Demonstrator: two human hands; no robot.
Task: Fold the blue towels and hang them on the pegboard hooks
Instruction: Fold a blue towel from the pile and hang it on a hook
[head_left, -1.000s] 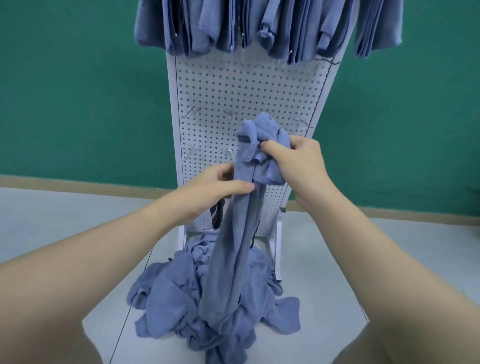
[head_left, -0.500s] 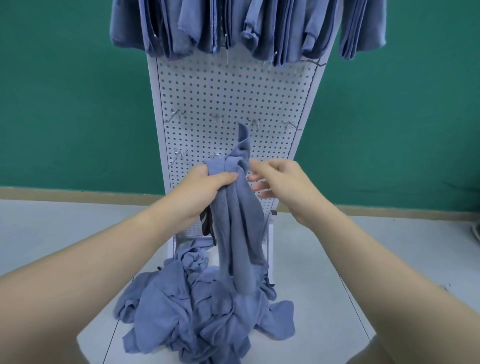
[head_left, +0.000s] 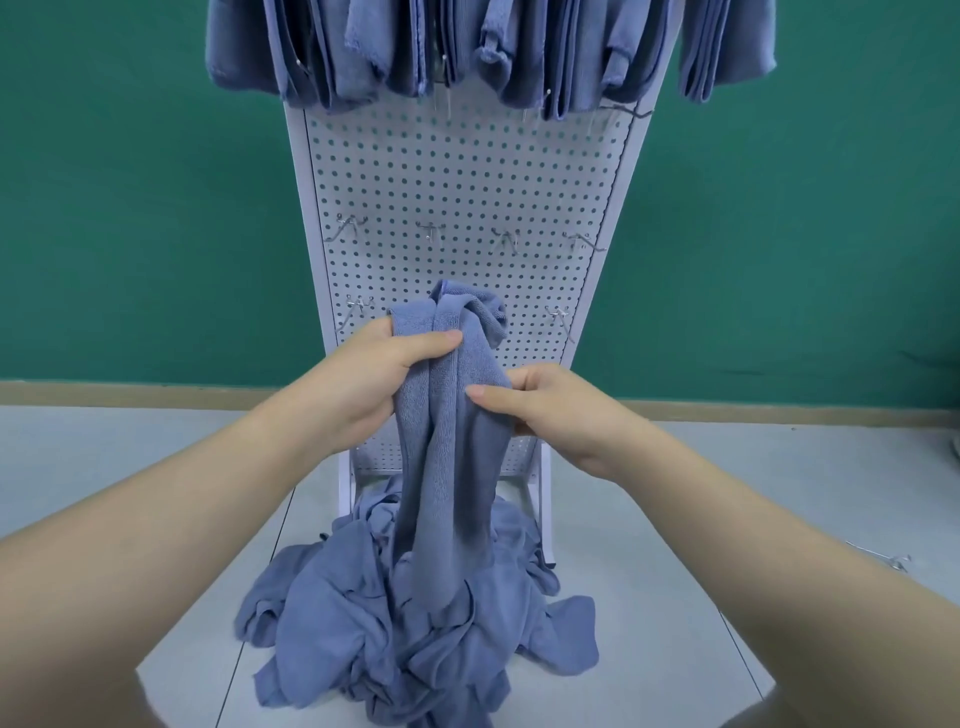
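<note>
Head view: you are looking down your two bare forearms at a white pegboard (head_left: 457, 176) standing upright against a green wall. Your left hand (head_left: 374, 379) has its grip closed around a bunched blue towel (head_left: 447, 441), thumb pressed across the front of the cloth near its top. Your right hand (head_left: 550, 402) pinches the same towel just below and to the right, thumb on the front and fingers behind. The towel hangs in a loose, crumpled column between your hands, its lower end reaching down to a heap of unfolded blue towels (head_left: 415, 629) lying on the pale tabletop (head_left: 649, 649) at the foot of the pegboard. Along the top edge of the view, a row of folded blue towels (head_left: 467, 47) already hangs from the upper hooks. Lower down, a row of bare metal hooks (head_left: 428, 232) and a few more beneath it carry nothing. As a judgement, the task looks partly done: the top row is filled, the towel in your hands is not yet folded flat, and the heap suggests several towels still wait to be folded and hung.
</note>
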